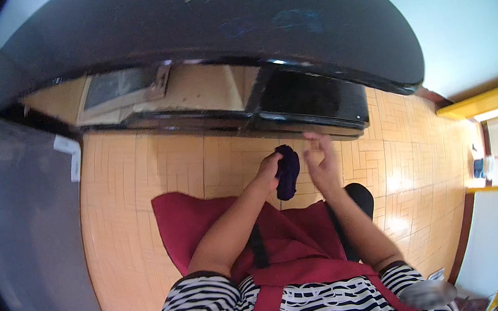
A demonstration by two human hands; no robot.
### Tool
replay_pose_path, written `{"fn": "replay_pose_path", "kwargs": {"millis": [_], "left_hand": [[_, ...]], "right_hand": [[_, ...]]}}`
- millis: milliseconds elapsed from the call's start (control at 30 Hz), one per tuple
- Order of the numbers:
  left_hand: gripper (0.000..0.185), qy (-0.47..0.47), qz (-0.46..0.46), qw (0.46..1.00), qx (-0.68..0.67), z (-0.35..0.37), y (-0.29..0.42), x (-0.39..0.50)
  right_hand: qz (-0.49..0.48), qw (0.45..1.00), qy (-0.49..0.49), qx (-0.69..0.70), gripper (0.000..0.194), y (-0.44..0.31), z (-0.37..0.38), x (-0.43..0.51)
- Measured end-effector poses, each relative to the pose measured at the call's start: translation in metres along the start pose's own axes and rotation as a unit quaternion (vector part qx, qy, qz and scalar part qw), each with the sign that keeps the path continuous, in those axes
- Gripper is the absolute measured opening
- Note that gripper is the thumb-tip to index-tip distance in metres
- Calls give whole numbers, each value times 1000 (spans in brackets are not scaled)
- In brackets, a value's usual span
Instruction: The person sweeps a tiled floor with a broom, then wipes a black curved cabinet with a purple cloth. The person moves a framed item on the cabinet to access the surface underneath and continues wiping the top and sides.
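Observation:
A dark purple bundle of cloth [287,174] hangs in my left hand [271,170], with the thumb pressed on its upper part. To its right, my right hand [323,162] is raised with the fingers apart and nothing in them. It is slightly blurred. Both hands are in front of a dark cabinet [312,95] with an open compartment on its left side. A framed picture or panel [122,89] leans inside that compartment. Over the cabinet extends a dark tabletop [211,14] with a rounded right end.
Below lies a tiled floor [115,211] in a wood-like pattern. A dark grey surface with a white bracket [70,155] borders the left side. On the right, a yellow door frame [482,99] surrounds an opening. A red apron [196,223] covers my lap.

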State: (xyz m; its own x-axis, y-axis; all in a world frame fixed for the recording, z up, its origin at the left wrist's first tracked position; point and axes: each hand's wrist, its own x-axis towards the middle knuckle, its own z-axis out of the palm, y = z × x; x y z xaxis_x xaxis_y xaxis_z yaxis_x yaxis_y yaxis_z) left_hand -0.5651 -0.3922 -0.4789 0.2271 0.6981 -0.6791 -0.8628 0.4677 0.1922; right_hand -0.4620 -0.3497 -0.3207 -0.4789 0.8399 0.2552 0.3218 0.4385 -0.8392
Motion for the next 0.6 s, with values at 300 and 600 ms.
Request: {"fn": "replay_pose_path", "kwargs": {"millis": [300,600], "left_hand": [[40,-27,352,581,734,95,61,-158],[32,206,684,45,699,177,259,-279]], "right_hand": [[406,729,38,549,44,33,1,-37],[17,983,154,100,49,3,1,53]]}}
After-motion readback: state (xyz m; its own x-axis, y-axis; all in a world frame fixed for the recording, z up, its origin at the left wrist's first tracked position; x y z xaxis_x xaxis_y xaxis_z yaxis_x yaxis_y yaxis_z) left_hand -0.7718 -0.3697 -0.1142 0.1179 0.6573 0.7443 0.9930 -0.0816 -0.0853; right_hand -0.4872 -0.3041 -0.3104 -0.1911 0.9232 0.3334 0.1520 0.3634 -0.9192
